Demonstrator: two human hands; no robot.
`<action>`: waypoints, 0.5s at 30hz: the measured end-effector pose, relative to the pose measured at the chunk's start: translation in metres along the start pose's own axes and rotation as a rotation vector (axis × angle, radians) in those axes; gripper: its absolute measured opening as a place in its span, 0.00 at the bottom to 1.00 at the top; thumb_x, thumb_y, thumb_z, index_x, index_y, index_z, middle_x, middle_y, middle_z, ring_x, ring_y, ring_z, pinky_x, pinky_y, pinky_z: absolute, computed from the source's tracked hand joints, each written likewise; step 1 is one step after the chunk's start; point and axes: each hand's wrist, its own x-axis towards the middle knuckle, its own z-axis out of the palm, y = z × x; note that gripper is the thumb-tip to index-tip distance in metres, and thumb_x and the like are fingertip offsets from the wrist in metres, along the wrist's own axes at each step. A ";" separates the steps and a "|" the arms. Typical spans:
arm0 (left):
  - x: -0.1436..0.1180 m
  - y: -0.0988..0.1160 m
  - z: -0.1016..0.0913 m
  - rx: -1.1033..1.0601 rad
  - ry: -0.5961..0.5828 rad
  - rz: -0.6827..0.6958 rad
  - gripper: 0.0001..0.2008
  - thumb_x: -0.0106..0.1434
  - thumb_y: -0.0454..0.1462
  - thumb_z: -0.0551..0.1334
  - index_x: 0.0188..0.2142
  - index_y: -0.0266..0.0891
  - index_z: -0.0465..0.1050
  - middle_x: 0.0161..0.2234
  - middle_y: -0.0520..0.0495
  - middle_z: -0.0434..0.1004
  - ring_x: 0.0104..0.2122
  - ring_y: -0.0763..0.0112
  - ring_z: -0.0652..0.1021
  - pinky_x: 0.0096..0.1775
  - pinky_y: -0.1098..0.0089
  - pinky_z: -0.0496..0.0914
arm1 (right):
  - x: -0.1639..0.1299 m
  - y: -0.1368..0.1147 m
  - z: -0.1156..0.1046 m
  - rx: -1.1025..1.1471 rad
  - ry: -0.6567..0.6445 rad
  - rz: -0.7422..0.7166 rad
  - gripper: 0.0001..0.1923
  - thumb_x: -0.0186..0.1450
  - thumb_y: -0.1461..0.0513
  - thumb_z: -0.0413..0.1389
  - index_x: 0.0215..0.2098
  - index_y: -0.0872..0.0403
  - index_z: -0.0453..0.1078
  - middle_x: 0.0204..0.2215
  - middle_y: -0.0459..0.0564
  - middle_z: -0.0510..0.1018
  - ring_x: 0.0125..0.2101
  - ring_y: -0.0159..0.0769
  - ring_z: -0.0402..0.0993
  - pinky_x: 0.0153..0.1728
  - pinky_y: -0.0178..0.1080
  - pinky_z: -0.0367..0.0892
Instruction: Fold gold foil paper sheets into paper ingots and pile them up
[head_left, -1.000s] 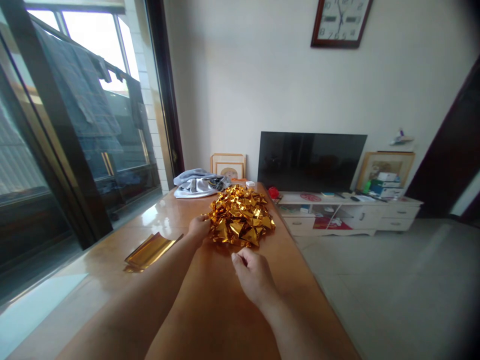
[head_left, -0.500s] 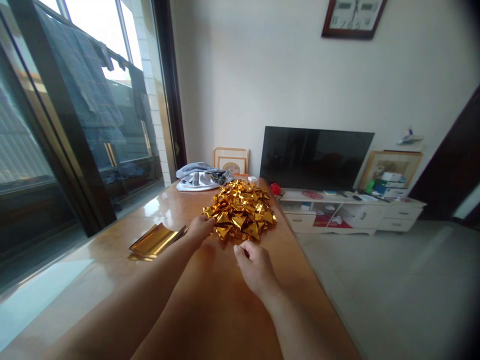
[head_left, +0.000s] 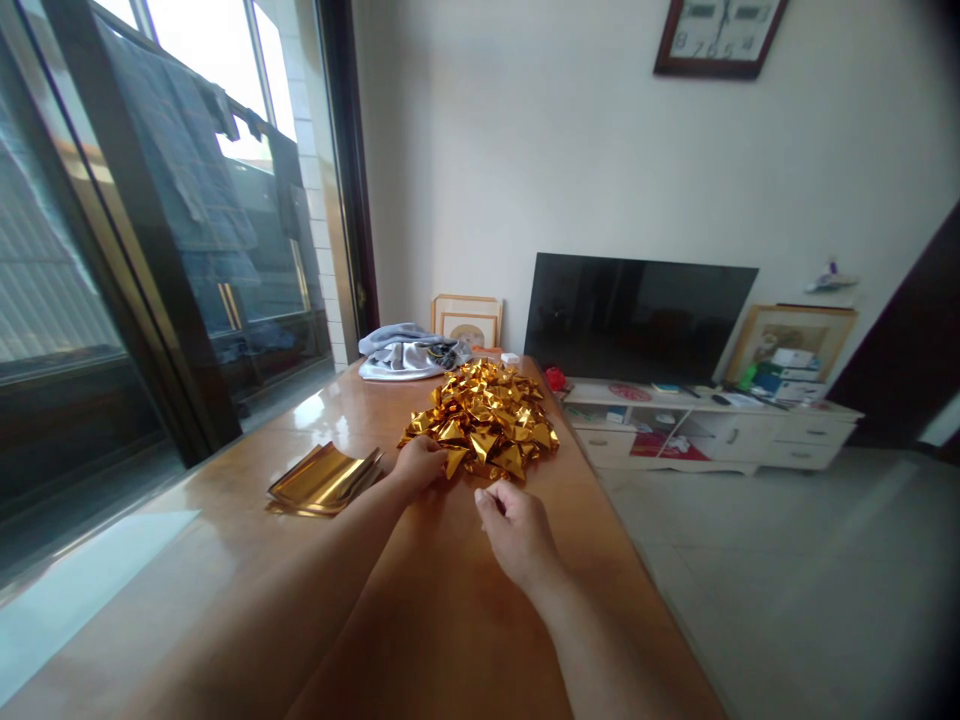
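Now left hand (head_left: 420, 466) grips the foil heap's (head_left: 487, 420) near edge; right hand (head_left: 516, 528) fisted just behind.

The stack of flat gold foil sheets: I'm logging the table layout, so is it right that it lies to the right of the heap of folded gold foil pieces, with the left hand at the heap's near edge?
Not quite. The head view shows the stack of flat gold foil sheets left of the heap of folded gold foil pieces, not right. The left hand is at the heap's near edge.
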 end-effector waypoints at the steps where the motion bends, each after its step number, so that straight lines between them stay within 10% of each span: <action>1: -0.003 0.000 -0.001 -0.019 0.000 -0.003 0.11 0.51 0.38 0.70 0.21 0.37 0.70 0.16 0.51 0.69 0.19 0.72 0.70 0.22 0.73 0.60 | 0.000 0.000 0.000 -0.001 -0.002 -0.001 0.18 0.70 0.52 0.50 0.25 0.51 0.65 0.21 0.44 0.74 0.23 0.33 0.67 0.25 0.34 0.54; 15: -0.050 0.003 -0.044 -0.387 0.084 -0.016 0.11 0.50 0.39 0.69 0.30 0.37 0.72 0.24 0.49 0.74 0.22 0.72 0.74 0.26 0.72 0.66 | -0.001 0.005 0.001 -0.050 -0.038 -0.030 0.19 0.69 0.51 0.50 0.24 0.51 0.66 0.20 0.45 0.74 0.23 0.33 0.66 0.26 0.35 0.54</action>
